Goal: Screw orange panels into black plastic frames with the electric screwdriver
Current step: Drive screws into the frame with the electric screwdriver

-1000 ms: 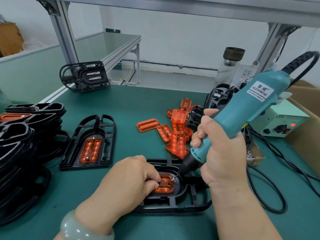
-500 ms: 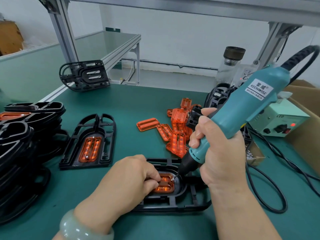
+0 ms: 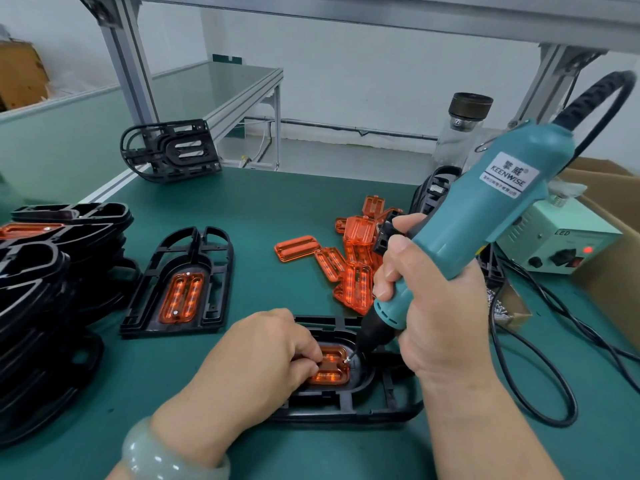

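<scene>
The left hand [image 3: 263, 355], fingers curled, pins the panel [image 3: 329, 373] in the frame [image 3: 346, 408] at the worktop's [image 3: 277, 209] 6 o'clock. The right hand [image 3: 440, 306], clamped round the screwdriver [image 3: 485, 220], should hold it square on the screw [image 3: 347, 358].

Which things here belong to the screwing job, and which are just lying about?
Job: electric screwdriver in right hand; orange panel held by left hand; black frame beneath; loose orange panels; stacked frames.
Lying about: glass bottle; cardboard box.
</scene>
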`<state>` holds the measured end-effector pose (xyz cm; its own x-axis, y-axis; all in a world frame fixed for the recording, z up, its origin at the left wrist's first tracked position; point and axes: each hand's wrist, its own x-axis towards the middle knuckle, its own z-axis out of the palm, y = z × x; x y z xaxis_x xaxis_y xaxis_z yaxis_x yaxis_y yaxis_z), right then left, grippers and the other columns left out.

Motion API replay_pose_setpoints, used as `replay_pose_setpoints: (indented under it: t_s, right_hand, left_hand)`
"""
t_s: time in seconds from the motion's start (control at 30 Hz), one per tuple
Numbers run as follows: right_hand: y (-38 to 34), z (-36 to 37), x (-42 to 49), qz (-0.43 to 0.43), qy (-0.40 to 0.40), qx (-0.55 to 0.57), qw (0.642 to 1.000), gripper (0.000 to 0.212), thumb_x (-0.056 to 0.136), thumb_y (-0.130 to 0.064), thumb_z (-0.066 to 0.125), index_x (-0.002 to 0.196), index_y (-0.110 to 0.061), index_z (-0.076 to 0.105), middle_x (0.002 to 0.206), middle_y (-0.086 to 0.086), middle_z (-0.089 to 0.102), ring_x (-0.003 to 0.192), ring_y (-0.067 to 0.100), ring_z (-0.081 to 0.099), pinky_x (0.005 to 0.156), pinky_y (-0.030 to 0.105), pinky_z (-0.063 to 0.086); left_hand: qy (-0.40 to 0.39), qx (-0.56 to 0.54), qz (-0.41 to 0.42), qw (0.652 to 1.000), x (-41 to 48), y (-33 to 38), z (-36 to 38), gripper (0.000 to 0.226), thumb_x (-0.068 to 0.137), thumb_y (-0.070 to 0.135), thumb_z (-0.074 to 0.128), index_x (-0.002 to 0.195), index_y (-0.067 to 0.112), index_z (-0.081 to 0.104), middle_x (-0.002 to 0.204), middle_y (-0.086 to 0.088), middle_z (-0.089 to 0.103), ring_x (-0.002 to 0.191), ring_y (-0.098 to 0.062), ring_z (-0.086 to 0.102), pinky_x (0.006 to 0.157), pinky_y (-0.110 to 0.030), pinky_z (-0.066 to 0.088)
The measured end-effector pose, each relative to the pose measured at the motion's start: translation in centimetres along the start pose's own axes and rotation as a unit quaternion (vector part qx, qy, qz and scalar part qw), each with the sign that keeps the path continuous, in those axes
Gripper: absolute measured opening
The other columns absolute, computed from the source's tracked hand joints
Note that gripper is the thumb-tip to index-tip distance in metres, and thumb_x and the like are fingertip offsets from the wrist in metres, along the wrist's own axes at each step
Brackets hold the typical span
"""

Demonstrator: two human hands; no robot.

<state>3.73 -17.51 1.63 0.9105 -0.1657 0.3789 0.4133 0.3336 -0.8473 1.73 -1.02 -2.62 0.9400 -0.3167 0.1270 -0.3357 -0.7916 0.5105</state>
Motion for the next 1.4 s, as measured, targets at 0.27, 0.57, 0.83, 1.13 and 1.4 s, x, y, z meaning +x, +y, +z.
replay_pose_setpoints:
  t_s: [0.27, 0.57, 0.83, 1.13, 1.4]
  right_hand:
    - [0.45, 0.27, -0.54, -0.023, -0.108, -0.028, 0.993, 0.014, 0.078, -0.019, 0.066, 0.092, -0.021, 0.063, 0.050, -0.002, 0.049, 0.044, 0.016, 0.046, 0.050, 0.027, 0.041]
    - [0.54, -0.09, -0.06, -0.001, -0.111, 0.030, 0.993, 0.019, 0.076, -0.017, 0.067, 0.093, -0.025, 0.067, 0.052, -0.004, 0.049, 0.042, 0.014, 0.044, 0.048, 0.025, 0.040]
    - [0.44, 0.07, -0.07, 0.009, -0.132, 0.022, 0.991, 0.013, 0.071, -0.016, 0.061, 0.078, -0.027, 0.064, 0.051, -0.004, 0.046, 0.040, 0.015, 0.042, 0.046, 0.025, 0.039]
    - [0.87, -0.05, -0.11, 0.010, -0.147, 0.038, 0.988, 0.021, 0.075, -0.017, 0.064, 0.094, -0.026, 0.067, 0.051, -0.003, 0.047, 0.042, 0.014, 0.042, 0.050, 0.023, 0.040]
    - [0.84, 0.12, 0.09, 0.021, -0.112, 0.018, 0.993, 0.017, 0.072, -0.009, 0.065, 0.077, -0.025, 0.061, 0.049, -0.004, 0.045, 0.039, 0.015, 0.040, 0.046, 0.025, 0.038]
  left_hand:
    - [0.005, 0.018, 0.018, 1.000, 0.06, 0.00, 0.13, 0.013, 0.083, 0.036, 0.065, 0.094, 0.038, 0.071, 0.078, 0.019, 0.047, 0.077, -0.002, 0.045, 0.073, -0.019, 0.040]
    - [0.007, 0.055, 0.039, 0.998, 0.47, 0.39, 0.77, 0.019, 0.085, 0.043, 0.059, 0.100, 0.038, 0.068, 0.082, 0.013, 0.047, 0.088, -0.007, 0.045, 0.076, -0.024, 0.039]
    - [0.006, 0.062, 0.032, 0.998, 0.73, 0.47, 0.89, 0.017, 0.084, 0.042, 0.060, 0.097, 0.038, 0.070, 0.075, 0.016, 0.043, 0.083, -0.005, 0.045, 0.068, -0.022, 0.031]
    - [0.016, 0.062, 0.027, 0.998, 0.61, 0.55, 0.78, 0.015, 0.082, 0.040, 0.061, 0.092, 0.035, 0.070, 0.077, 0.013, 0.047, 0.078, -0.006, 0.047, 0.068, -0.022, 0.037]
    - [0.003, 0.061, 0.016, 0.998, 0.66, 0.50, 0.79, 0.015, 0.082, 0.042, 0.061, 0.094, 0.037, 0.070, 0.076, 0.016, 0.044, 0.081, -0.005, 0.046, 0.074, -0.025, 0.042]
